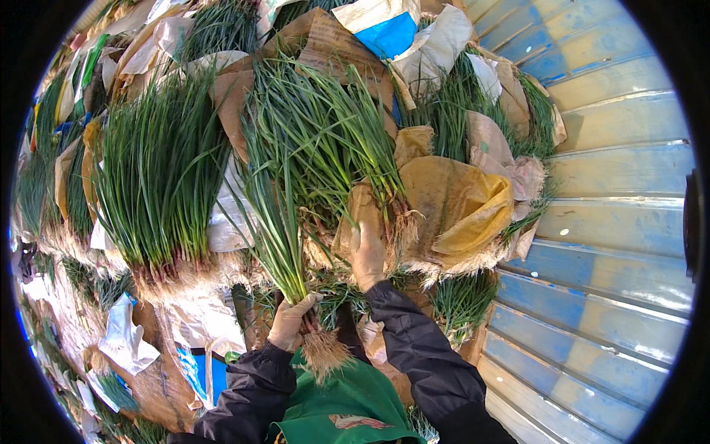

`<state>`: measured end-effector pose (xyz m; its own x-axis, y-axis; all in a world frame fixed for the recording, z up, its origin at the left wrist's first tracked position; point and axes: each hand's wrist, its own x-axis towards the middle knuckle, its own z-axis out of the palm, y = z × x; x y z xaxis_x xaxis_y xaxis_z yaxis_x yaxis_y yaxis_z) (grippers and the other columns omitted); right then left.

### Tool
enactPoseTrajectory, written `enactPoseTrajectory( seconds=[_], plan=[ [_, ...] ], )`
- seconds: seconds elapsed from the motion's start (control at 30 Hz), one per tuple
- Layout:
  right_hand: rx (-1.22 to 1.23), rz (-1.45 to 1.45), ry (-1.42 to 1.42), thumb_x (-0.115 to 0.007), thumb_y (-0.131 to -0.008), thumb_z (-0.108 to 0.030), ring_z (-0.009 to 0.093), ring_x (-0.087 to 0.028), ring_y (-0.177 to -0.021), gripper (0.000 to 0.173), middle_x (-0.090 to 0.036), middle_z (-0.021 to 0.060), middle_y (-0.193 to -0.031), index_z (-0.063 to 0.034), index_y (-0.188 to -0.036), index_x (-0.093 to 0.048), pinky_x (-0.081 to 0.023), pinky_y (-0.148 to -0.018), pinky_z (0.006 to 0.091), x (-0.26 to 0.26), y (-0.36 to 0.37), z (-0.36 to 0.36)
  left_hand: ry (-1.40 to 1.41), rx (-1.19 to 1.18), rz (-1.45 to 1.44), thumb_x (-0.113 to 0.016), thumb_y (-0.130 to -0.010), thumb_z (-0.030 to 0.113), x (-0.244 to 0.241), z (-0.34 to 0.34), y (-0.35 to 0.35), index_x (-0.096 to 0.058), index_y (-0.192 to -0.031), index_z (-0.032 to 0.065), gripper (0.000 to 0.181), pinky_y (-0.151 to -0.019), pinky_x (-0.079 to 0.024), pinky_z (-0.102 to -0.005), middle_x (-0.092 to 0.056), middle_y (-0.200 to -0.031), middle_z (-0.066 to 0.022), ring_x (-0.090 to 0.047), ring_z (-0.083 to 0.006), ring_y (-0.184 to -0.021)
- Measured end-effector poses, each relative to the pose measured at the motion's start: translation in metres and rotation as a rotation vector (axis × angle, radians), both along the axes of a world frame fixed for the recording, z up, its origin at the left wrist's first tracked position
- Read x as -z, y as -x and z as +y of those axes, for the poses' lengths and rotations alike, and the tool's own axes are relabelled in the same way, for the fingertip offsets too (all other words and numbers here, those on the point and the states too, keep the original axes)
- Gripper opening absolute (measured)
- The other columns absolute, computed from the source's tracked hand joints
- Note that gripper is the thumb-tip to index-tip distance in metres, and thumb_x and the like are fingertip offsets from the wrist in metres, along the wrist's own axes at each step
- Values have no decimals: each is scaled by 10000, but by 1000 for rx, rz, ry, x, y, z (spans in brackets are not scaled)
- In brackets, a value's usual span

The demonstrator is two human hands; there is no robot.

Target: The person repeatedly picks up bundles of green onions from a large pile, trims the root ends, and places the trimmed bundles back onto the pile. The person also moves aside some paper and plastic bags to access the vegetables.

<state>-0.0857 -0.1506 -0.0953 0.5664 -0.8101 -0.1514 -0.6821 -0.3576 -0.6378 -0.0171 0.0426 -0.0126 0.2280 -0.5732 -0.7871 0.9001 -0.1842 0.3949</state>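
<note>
In my left hand [293,322] is a bunch of green onion-like plants [285,266], gripped just above the reddish stem bases. Its pale roots hang over my green apron [344,399] and its leaves point up and away. My right hand [367,255] reaches to the loose pile of the same plants [327,133], at a brown sack edge beside some rooted stems; whether its fingers hold anything cannot be told. To the left a thick, even row of the plants [161,177] lies with its roots towards me.
A yellow-brown woven sack [455,205] lies right of the pile. White and brown sacks [438,44] cover more plants at the back. A ribbed blue and cream metal wall [604,222] stands along the right. More bundles and sacks [127,338] lie low at the left.
</note>
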Motion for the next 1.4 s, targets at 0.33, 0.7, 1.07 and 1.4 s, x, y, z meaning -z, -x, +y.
enactPoseTrajectory(
  seconds=[0.33, 0.7, 1.07, 1.4],
  plan=[
    [-117, -148, -187, -600, -859, -303, 256, -609, -823, 300, -621, 128, -985, -66, -1043, -619, -499, -687, 357, -65, -15, 17, -159, 65, -282, -593, -863, 66, 20, -14, 20, -575, -932, 14, 88, -446, -423, -216, -625, -785, -37, -544, -72, -602],
    [345, -674, -885, -457, -962, -344, 76, -456, -664, 320, -492, -20, -721, -41, -1005, -551, -401, -618, 213, -48, -6, 81, -231, 72, -151, -520, -913, 426, 19, -32, 20, -538, -814, 73, 366, -324, -318, -230, -491, -579, 13, -434, -100, -397],
    [-165, 337, -83, -544, -863, -171, 232, -599, -725, 137, -595, 135, -750, -102, -794, -640, -466, -668, 361, -62, 68, -54, 17, -210, -107, -542, -916, 296, 13, -26, -44, -573, -930, 41, 257, -457, -513, -297, -544, -694, -17, -555, -141, -552],
    [-50, 62, 266, -634, -822, -213, 279, -536, -803, 268, -596, 109, -829, -105, -1067, -622, -393, -762, 390, -53, 56, -92, 132, -56, 121, -581, -865, 50, 4, -158, 3, -574, -969, 41, 104, -566, -512, -240, -618, -830, -57, -574, -125, -622]
  ],
)
